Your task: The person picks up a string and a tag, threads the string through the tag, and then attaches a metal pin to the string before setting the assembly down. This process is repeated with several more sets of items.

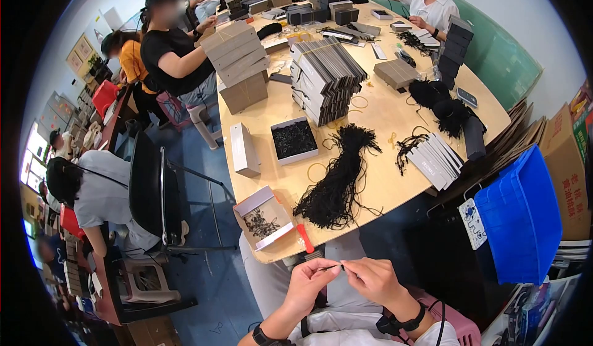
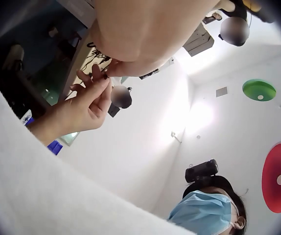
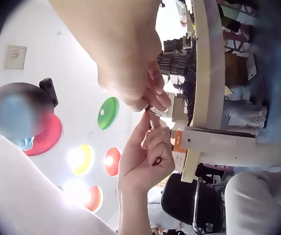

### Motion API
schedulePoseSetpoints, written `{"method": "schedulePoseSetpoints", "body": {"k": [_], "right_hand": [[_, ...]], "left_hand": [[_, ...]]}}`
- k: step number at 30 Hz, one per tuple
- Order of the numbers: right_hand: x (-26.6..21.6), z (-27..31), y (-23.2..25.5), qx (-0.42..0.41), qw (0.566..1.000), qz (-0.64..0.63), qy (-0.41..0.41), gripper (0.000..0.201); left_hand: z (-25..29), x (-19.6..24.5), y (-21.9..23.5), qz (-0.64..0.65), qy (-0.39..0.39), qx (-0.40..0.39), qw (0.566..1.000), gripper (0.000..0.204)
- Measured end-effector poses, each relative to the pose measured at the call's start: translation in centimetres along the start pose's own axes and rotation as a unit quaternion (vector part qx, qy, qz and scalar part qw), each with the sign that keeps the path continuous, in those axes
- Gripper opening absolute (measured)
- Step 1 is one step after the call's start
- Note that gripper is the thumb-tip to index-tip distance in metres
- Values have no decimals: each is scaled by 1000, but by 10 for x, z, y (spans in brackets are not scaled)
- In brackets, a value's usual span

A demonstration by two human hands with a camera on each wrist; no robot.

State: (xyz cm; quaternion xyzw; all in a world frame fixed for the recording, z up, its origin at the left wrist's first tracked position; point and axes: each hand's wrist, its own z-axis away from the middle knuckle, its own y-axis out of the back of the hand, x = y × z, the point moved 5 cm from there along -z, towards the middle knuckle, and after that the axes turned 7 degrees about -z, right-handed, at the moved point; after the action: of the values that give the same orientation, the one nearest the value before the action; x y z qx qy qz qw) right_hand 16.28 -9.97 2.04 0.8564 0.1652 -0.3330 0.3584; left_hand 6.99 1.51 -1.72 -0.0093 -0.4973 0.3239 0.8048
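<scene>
Head view: dark strand (image 1: 341,267) pinched by left hand (image 1: 311,282) and right hand (image 1: 375,278). Wooden table (image 1: 395,193) flanked by blue bin (image 1: 519,216), three o'clock.

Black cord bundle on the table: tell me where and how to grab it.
Grip the black cord bundle around its narrower waist toward the far end, probably best from above, with the right hand coming from the right. Its near end fans out, so grabbing there may catch only some; bare tabletop on the right leaves room.

On the table (image 1: 395,182), the cord bundle (image 1: 340,182) lies between box (image 1: 276,237) and cards (image 1: 435,160).
</scene>
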Motion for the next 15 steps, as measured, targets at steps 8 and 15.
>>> {"method": "schedulePoseSetpoints", "body": {"k": [8, 15], "right_hand": [[-6, 1, 1, -61, 994, 80, 52, 25], [4, -1, 0, -59, 997, 46, 29, 20]], "left_hand": [[1, -8, 5, -48, -16, 39, 998, 14], [4, 6, 6, -205, -109, 71, 970, 12]]}}
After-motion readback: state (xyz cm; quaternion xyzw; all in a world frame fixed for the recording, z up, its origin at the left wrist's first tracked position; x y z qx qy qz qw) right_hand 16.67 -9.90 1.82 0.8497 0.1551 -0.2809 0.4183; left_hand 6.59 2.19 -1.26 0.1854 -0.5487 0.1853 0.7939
